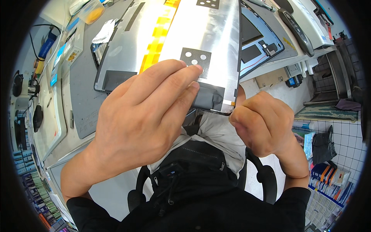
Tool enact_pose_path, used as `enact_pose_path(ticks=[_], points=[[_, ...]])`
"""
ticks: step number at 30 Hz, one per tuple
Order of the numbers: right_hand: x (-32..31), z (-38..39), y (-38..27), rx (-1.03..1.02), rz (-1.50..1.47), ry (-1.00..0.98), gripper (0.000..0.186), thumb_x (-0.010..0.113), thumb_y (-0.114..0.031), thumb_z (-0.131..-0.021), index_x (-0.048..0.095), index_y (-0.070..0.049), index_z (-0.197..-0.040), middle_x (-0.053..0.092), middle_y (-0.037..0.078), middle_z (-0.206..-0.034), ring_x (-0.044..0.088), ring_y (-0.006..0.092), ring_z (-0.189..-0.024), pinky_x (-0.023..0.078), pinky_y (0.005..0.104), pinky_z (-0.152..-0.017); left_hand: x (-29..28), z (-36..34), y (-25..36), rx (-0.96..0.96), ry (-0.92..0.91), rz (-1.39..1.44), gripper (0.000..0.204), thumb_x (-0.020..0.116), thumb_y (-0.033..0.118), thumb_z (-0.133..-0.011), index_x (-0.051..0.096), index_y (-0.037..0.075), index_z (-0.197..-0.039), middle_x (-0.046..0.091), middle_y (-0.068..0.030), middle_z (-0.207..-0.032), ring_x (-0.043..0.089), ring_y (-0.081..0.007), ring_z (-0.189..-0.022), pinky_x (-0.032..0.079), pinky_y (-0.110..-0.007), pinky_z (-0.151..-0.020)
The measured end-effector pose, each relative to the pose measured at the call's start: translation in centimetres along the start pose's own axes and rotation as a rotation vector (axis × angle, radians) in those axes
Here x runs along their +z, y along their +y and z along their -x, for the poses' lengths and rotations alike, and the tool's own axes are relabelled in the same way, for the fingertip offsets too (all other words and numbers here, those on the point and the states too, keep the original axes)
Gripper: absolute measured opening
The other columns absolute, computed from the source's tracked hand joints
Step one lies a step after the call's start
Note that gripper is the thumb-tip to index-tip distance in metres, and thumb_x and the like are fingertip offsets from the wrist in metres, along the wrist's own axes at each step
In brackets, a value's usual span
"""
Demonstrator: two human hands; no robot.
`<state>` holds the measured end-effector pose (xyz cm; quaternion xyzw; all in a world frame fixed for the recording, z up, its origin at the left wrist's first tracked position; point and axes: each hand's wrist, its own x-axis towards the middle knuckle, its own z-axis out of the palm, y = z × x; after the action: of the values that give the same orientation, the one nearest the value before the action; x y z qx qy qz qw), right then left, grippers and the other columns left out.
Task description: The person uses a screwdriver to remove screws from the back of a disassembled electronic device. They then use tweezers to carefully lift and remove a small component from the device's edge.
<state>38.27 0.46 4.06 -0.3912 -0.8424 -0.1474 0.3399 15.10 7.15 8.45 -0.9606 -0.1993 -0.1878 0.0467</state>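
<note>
A tablet screen panel (216, 31) with its silver metal back facing up leans over the bench's near edge, above my lap. A yellow-orange tape strip (156, 42) runs along it, and a black patch with white dots (195, 58) lies beside my fingertips. My left hand (143, 112) rests on the panel's lower part, fingers stretched out side by side; its thumb is hidden. At the panel's lower right corner, my right hand (262, 123) is closed with curled fingers. What its fingertips pinch is hidden. A small orange-and-white strip (230, 103) shows next to them.
Behind the panel lies an opened blue-framed tablet housing (262, 50) on the grey bench mat (83, 104). A black handheld tool (295, 33) sits at the right edge. A crumpled silver packet (104, 32) and a clear tub (91, 11) are at the back left.
</note>
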Motion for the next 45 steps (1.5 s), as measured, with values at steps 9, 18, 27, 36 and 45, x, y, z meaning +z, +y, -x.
enact_pose_path(ticks=[9, 18, 27, 36, 45], points=[[0.1, -0.5, 0.0, -0.026, -0.016, 0.035, 0.024, 0.065, -0.015, -0.06, 0.063, -0.006, -0.082, 0.051, 0.0, -0.069, 0.049, 0.012, -0.053, 0.034, 0.0236, -0.041, 0.1, 0.1, -0.1, 0.009, 0.017, -0.001, 0.046, 0.062, -0.001, -0.057, 0.067, -0.003, -0.102, 0.064, -0.0103, -0.12, 0.062, -0.0302, -0.107, 0.054, -0.037, -0.085], [-2.2, -2.2, -0.3, 0.114, -0.346, -0.036, 0.017, 0.07, -0.012, -0.068, 0.056, -0.011, -0.078, 0.053, 0.003, -0.067, 0.051, 0.0207, -0.053, 0.038, 0.0311, -0.044, 0.0, 0.2, 0.0, -0.027, 0.006, 0.014, 0.05, 0.062, -0.003, -0.057, 0.067, 0.001, -0.107, 0.063, -0.0095, -0.122, 0.062, -0.0305, -0.108, 0.054, -0.037, -0.085], [-2.2, 1.5, -1.2, -0.055, -0.187, -0.213, 0.017, 0.07, -0.016, -0.062, 0.054, -0.01, -0.066, 0.049, 0.0, -0.064, 0.046, 0.0132, -0.048, 0.033, 0.0259, -0.041, -3.0, 1.7, -2.4, -0.164, 0.001, -0.027, 0.056, 0.054, -0.009, -0.066, 0.064, 0.005, -0.119, 0.061, -0.0138, -0.129, 0.058, -0.0337, -0.118, 0.046, -0.043, -0.101], [-1.9, 1.0, -2.2, 0.138, -0.025, -0.039, 0.026, 0.078, -0.005, -0.069, 0.07, -0.006, -0.094, 0.064, 0.006, -0.077, 0.058, 0.0177, -0.055, 0.041, 0.0274, -0.045, -3.2, 5.1, -3.3, -0.439, 0.083, 0.078, 0.05, 0.05, -0.007, -0.078, 0.06, 0.004, -0.126, 0.058, -0.0133, -0.134, 0.057, -0.0286, -0.121, 0.045, -0.037, -0.098], [-1.0, 0.8, -2.3, 0.116, 0.101, 0.01, 0.03, 0.077, -0.006, -0.061, 0.071, -0.004, -0.09, 0.064, 0.006, -0.076, 0.055, 0.0168, -0.055, 0.038, 0.0265, -0.044, -2.1, 6.4, -3.2, -0.576, 0.19, 0.184, 0.054, 0.048, -0.005, -0.082, 0.054, 0.006, -0.134, 0.058, -0.0119, -0.134, 0.059, -0.0222, -0.115, 0.044, -0.03, -0.085]])
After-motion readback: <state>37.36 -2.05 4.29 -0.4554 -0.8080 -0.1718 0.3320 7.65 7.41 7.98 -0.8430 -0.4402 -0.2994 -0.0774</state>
